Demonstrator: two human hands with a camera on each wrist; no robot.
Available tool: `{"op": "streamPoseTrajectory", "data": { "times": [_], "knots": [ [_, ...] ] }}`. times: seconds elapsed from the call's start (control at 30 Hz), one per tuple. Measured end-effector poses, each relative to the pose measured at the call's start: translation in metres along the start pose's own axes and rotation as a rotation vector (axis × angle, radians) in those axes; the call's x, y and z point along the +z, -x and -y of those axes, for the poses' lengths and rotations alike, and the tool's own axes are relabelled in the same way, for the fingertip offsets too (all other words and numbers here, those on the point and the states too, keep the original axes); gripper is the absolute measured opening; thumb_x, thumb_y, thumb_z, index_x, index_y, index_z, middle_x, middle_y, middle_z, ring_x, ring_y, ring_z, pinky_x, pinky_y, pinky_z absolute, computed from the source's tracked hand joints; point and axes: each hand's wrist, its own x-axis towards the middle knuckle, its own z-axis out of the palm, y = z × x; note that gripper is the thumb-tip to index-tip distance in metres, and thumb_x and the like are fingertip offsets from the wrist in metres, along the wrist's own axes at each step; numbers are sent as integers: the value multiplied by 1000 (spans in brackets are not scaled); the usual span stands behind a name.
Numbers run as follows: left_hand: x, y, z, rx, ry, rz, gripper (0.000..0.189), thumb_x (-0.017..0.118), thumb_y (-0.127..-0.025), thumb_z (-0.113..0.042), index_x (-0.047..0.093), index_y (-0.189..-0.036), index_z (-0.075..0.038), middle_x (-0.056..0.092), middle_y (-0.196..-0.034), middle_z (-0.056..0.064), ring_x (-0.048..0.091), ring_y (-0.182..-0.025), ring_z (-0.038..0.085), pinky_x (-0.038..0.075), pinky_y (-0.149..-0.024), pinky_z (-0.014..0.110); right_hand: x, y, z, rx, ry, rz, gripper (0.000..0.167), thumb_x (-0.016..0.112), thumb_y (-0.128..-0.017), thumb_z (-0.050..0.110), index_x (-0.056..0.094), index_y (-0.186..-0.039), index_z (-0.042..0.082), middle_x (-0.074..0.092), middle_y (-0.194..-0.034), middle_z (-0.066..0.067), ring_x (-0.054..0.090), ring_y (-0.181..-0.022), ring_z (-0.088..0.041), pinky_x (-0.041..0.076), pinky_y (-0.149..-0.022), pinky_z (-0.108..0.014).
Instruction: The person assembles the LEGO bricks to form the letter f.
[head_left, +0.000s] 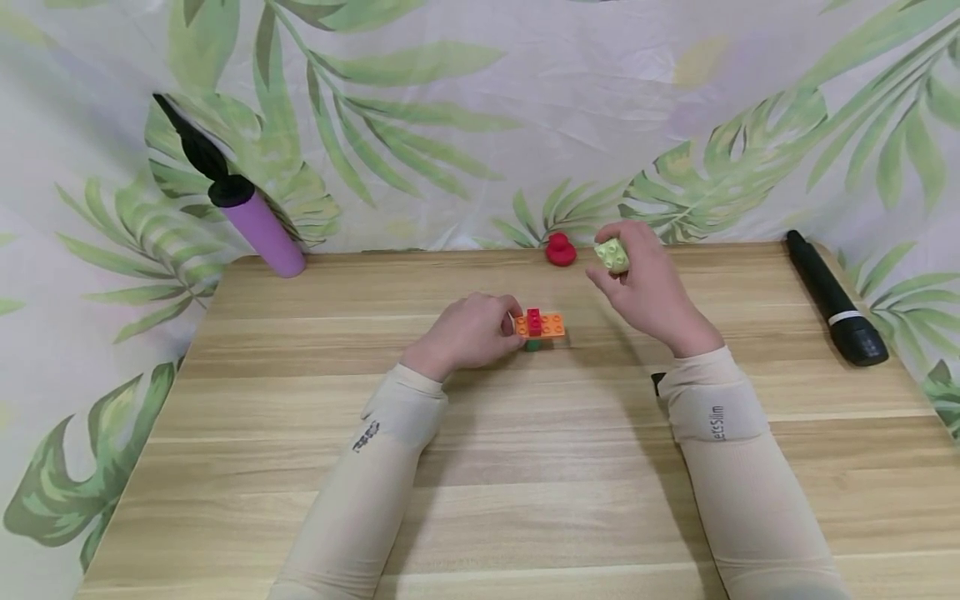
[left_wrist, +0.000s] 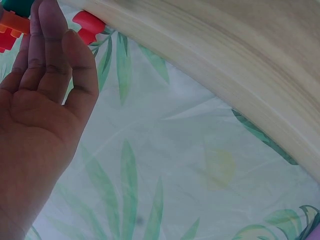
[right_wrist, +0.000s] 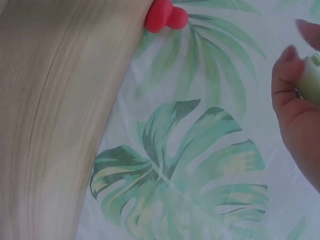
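My left hand [head_left: 472, 333] pinches the left end of a small stack of toy bricks. An orange brick [head_left: 553, 325] forms its wide middle, with a red brick [head_left: 534, 322] across the top and a green brick [head_left: 532, 345] beneath. In the left wrist view the orange brick [left_wrist: 14, 22] shows past the fingertips. My right hand [head_left: 652, 287], raised toward the back right, holds a light green toy brick [head_left: 612, 255] studs outward; its thumb and forefinger stand apart. Only part of that brick [right_wrist: 312, 80] shows in the right wrist view.
A red knob-shaped piece [head_left: 560, 250] sits at the table's back edge, left of my right hand. A purple hand pump [head_left: 266, 233] with a black nozzle is at the back left corner. At the right lies a black microphone [head_left: 836, 300]. Leaf-patterned cloth [head_left: 450, 150] borders the wooden table [head_left: 300, 375].
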Motion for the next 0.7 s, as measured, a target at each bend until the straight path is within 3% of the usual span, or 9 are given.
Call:
{"op": "streamPoseTrajectory", "data": {
  "times": [0.13, 0.23, 0.33, 0.4, 0.57, 0.7],
  "knots": [
    [0, 0, 1, 0, 3, 2, 37, 72, -99, -29, 68, -131, -9, 73, -99, 0, 64, -88, 18, 55, -81, 35, 0, 0, 1, 3, 3, -10, 46, 66, -98, 2, 51, -141, -2, 58, -116, -21, 52, -88, -29, 45, -78, -39],
    [1, 0, 1, 1, 5, 1, 37, 72, -99, -29, 68, -131, -9, 73, -99, 0, 64, -87, 18, 55, -81, 35, -1, 1, 4, 62, -107, -23, 56, 58, -97, 2, 35, -147, -1, 54, -106, -15, 50, -73, -23, 44, -66, -31],
    [1, 0, 1, 0, 5, -2, 37, 72, -99, -29, 68, -130, -9, 73, -99, 0, 64, -87, 18, 55, -81, 35, -2, 2, 7, 100, -239, -74, 55, 53, -93, -1, 26, -141, 2, 47, -99, -10, 46, -65, -19, 40, -59, -25],
    [1, -1, 0, 0, 4, -3, 37, 73, -99, -29, 69, -130, -9, 73, -99, -1, 65, -87, 18, 55, -81, 35, -3, 3, 8, 90, -262, -109, 51, 52, -92, -2, 26, -136, 1, 45, -96, -9, 44, -64, -19, 39, -58, -24],
    [1, -1, 0, -3, 4, -2, 37, 73, -99, -29, 69, -130, -9, 72, -98, 0, 65, -87, 18, 55, -80, 35, -4, 3, 9, 4, -139, -120, 43, 59, -98, 3, 39, -135, -6, 54, -100, -14, 50, -75, -22, 41, -64, -23],
    [0, 0, 0, -8, 4, -3, 37, 73, -99, -29, 69, -130, -9, 72, -97, -1, 64, -87, 17, 55, -80, 35, -1, 2, 10, -133, -31, -101, 41, 76, -95, 4, 62, -133, -4, 63, -118, -19, 60, -96, -28, 51, -77, -36]
  ]
}}
